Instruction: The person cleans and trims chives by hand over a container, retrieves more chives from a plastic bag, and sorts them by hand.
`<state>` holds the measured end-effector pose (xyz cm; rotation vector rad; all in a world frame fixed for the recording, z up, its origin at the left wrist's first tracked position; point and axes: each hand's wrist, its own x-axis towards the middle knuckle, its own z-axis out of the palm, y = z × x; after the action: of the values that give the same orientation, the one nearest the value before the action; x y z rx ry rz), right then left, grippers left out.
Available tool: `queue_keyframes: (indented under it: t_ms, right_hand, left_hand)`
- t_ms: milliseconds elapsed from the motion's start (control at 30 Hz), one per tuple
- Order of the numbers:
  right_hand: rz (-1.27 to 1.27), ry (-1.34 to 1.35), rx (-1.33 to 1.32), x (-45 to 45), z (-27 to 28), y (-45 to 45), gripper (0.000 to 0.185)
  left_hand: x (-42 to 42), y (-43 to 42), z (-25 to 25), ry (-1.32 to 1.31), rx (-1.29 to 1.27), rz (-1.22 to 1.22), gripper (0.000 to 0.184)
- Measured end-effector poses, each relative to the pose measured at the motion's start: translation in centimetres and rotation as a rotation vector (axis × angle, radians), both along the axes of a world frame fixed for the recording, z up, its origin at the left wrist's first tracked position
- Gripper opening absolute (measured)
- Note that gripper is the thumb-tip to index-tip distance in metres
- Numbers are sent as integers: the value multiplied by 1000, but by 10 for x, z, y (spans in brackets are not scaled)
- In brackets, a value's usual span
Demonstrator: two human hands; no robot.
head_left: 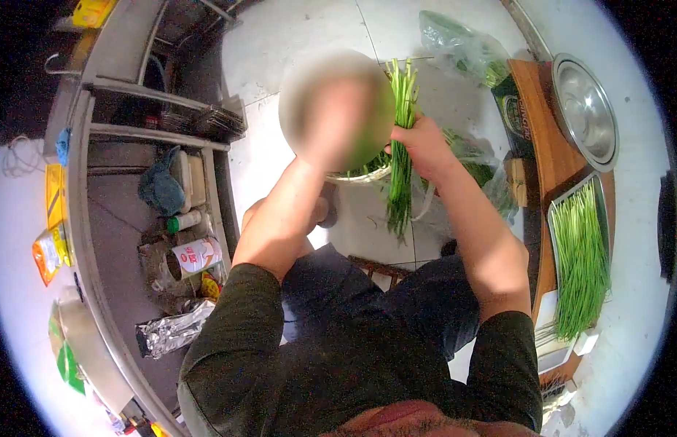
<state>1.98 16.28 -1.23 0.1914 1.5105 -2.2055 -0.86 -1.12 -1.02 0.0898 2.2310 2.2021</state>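
My right hand point(420, 142) is wrapped around a bunch of chives point(400, 171), held upright with the pale cut ends up and the darker leaf ends hanging down. To its left, a round blur covers most of my left hand point(340, 109), so its fingers and anything in them are hidden. Just below both hands is a round basket point(368, 177) with more greens in it, partly hidden by the blur.
On the wooden board at right lie a metal tray point(612, 218) of long chives point(580, 262) and a steel bowl point(585, 109). Plastic bags point(455, 40) with greens sit on the tiled floor point(262, 44). A metal shelf point(109, 211) with packets and a can stands at left.
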Motion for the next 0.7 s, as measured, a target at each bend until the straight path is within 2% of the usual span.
queue_keyframes:
  t_ms: [100, 167, 267, 400, 467, 500, 600, 700]
  right_hand:
    - [21, 20, 33, -1, -9, -3, 25]
    - [24, 89, 85, 0, -9, -3, 22]
    - [50, 149, 183, 2, -7, -2, 18]
    - [70, 249, 304, 2, -13, -3, 17]
    - [84, 368, 452, 0, -22, -3, 21]
    - [86, 415, 501, 0, -25, -3, 23]
    - [71, 515, 617, -1, -34, 0, 33]
    - [36, 577, 766, -4, -54, -1, 42]
  left_hand:
    - [-1, -1, -16, 196, -279, -41, 11]
    - [-3, 2, -17, 210, -308, -12, 12]
    - [-9, 6, -28, 99, -218, 105, 14]
    - [-18, 5, -51, 201, -291, 111, 12]
    - [-20, 4, -58, 190, -295, 103, 11]
    - [-18, 5, -57, 169, -272, 103, 11]
    - [-1, 19, -11, 59, -143, 101, 11]
    - [11, 30, 16, 39, -231, 80, 13]
